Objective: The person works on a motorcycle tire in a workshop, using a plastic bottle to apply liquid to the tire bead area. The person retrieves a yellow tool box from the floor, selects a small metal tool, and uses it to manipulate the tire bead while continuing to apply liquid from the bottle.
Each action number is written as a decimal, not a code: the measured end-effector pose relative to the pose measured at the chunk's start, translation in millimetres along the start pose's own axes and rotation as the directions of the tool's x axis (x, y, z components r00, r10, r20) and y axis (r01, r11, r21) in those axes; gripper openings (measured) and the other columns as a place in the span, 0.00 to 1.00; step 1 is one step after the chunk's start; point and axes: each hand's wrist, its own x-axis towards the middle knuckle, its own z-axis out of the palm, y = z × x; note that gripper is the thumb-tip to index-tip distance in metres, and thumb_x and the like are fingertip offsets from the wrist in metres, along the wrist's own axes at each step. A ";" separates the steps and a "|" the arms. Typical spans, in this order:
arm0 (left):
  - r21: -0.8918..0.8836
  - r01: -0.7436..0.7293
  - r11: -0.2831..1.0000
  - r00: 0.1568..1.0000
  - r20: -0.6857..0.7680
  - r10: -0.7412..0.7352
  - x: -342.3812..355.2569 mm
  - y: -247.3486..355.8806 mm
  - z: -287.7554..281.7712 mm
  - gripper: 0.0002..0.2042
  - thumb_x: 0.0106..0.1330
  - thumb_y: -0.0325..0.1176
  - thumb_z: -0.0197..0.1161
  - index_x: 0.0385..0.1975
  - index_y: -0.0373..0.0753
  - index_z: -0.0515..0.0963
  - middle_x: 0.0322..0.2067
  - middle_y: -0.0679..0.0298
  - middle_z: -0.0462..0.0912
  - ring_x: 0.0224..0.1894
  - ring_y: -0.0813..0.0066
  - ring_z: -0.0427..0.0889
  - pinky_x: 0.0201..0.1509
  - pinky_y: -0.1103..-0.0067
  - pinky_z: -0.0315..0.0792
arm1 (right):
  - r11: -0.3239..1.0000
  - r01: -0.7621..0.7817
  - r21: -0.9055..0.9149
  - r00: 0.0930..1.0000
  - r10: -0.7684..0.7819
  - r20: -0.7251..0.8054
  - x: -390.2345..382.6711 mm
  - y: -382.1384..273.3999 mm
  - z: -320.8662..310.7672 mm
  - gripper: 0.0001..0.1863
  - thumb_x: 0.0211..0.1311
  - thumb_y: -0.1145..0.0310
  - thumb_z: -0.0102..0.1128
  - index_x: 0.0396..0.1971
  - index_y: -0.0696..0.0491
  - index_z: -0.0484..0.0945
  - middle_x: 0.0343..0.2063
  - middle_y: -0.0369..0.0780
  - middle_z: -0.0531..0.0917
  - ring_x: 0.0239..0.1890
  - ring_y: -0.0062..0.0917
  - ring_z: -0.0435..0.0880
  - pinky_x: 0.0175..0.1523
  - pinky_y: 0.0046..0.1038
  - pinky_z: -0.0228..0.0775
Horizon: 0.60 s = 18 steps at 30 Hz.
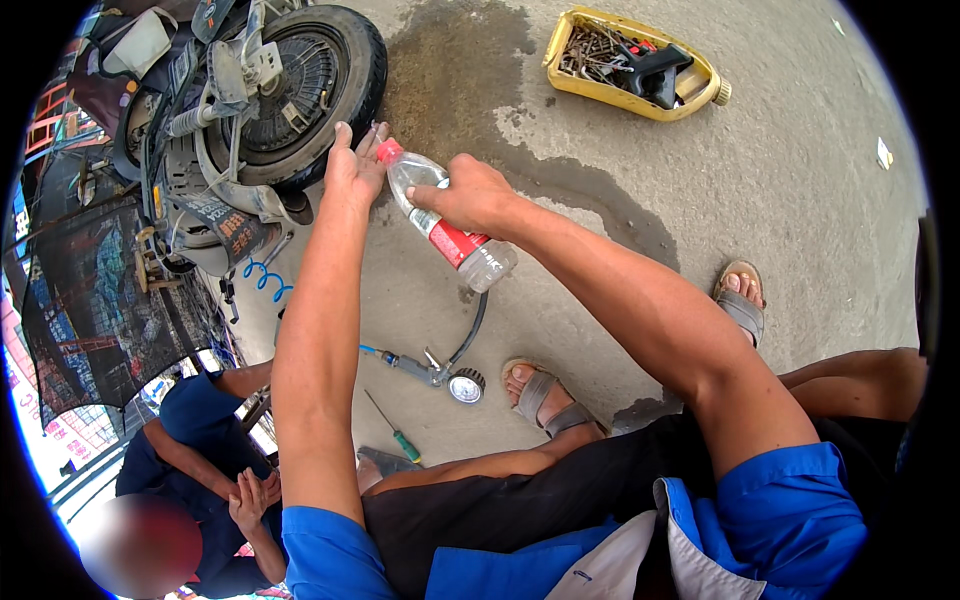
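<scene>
My right hand (462, 195) grips a clear plastic bottle (485, 262) with a red cap and red label, tilted with its top toward my left hand (355, 170). That left hand is palm up with fingers apart, just beside the cap and close to the rear tyre (365, 75) of a scooter (215, 110). Below the bottle, an air inflator with a round gauge (466, 385) and black hose lies on the concrete.
A yellow cut-down container (700, 105) of tools and bits sits at upper right. A green-handled screwdriver (405, 442) lies below the inflator. A blue coiled hose (260, 275) hangs by the scooter. Another person (190, 460) in dark blue crouches at lower left, near black mesh.
</scene>
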 end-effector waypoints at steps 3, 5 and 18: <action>-0.006 -0.013 1.000 1.000 0.002 0.013 3.9 0.4 -4.1 0.36 0.67 0.55 0.52 0.60 0.24 0.61 0.57 0.48 0.71 0.58 0.59 0.72 0.67 0.67 0.59 | 1.000 0.004 0.001 1.000 -0.004 -0.006 0.3 0.4 2.9 0.32 0.49 0.47 0.64 0.35 0.66 0.80 0.36 0.57 0.82 0.42 0.46 0.83 0.49 0.40 0.72; 0.001 -0.010 1.000 1.000 0.024 0.010 5.9 0.5 -7.4 0.37 0.68 0.55 0.52 0.61 0.24 0.59 0.59 0.48 0.69 0.61 0.57 0.67 0.68 0.67 0.56 | 1.000 0.005 0.006 1.000 -0.005 -0.016 -0.6 -0.4 4.5 0.32 0.48 0.46 0.64 0.35 0.67 0.80 0.36 0.57 0.82 0.41 0.45 0.83 0.48 0.39 0.72; 0.089 -0.119 0.989 0.993 0.005 0.119 -12.0 15.3 -31.9 0.36 0.71 0.51 0.49 0.63 0.23 0.50 0.65 0.42 0.59 0.66 0.58 0.64 0.71 0.64 0.55 | 0.994 -0.032 0.103 0.998 0.027 0.049 11.8 8.8 26.1 0.39 0.46 0.44 0.64 0.40 0.71 0.76 0.39 0.59 0.81 0.41 0.42 0.83 0.47 0.36 0.73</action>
